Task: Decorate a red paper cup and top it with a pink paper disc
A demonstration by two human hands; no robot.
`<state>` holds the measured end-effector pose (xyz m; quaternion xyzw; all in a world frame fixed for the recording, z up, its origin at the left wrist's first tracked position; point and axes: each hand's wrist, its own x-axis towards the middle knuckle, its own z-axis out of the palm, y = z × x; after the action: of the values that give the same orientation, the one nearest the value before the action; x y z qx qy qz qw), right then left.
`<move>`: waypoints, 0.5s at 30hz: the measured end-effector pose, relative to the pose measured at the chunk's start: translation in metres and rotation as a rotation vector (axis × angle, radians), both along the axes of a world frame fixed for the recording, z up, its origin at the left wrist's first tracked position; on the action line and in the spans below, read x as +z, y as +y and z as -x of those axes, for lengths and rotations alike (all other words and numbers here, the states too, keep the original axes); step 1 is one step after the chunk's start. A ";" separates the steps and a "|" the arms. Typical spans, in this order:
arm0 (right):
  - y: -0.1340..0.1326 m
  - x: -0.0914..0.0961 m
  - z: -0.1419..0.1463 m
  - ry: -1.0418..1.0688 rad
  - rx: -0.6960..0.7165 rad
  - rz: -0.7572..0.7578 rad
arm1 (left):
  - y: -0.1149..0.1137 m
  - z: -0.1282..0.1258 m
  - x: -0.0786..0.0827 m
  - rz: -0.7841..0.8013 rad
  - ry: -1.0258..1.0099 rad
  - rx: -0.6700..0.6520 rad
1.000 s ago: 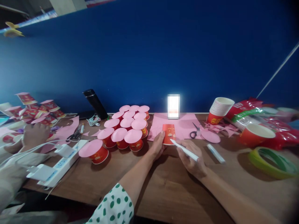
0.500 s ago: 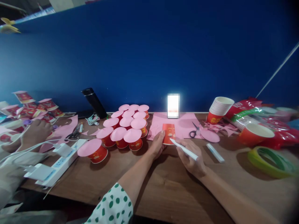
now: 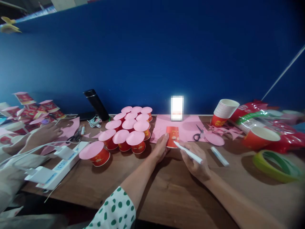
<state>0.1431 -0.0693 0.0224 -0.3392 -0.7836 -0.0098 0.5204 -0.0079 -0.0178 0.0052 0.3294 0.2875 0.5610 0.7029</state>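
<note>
My left hand (image 3: 161, 148) is closed around the side of a red paper cup (image 3: 172, 135) with gold print, at the near edge of a pink paper sheet (image 3: 188, 122). In my right hand (image 3: 195, 162) is a slim white pen (image 3: 189, 152), its tip at the lower part of the cup; whether it touches cannot be made out. Scissors (image 3: 197, 136) and a cut pink paper disc (image 3: 214, 138) lie to the right of the cup. On the left, several red cups (image 3: 97, 158) stand with pink discs (image 3: 135, 138) on top.
A lit phone (image 3: 177, 108) leans at the wall. To the right are stacked cups (image 3: 225, 109), a white stick-like piece (image 3: 219, 156), green tape (image 3: 274, 165) and bagged cups. A power strip (image 3: 63, 167), black bottle (image 3: 96, 105) and another person's hand (image 3: 44, 136) are left.
The other person's hand at the left has stretched out flatter and to the right. My hands, the cup and the pen have hardly moved.
</note>
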 end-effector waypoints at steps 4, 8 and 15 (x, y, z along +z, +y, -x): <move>0.000 0.000 0.000 -0.006 0.010 0.012 | 0.000 0.000 0.000 -0.023 0.023 -0.003; -0.001 0.001 0.001 -0.001 0.016 0.012 | 0.001 0.000 -0.001 -0.024 0.022 -0.006; -0.001 0.003 0.002 -0.004 0.009 0.007 | 0.000 0.000 0.000 -0.018 0.008 -0.010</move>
<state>0.1415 -0.0698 0.0258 -0.3372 -0.7862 -0.0055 0.5178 -0.0078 -0.0173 0.0054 0.3394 0.2836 0.5589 0.7014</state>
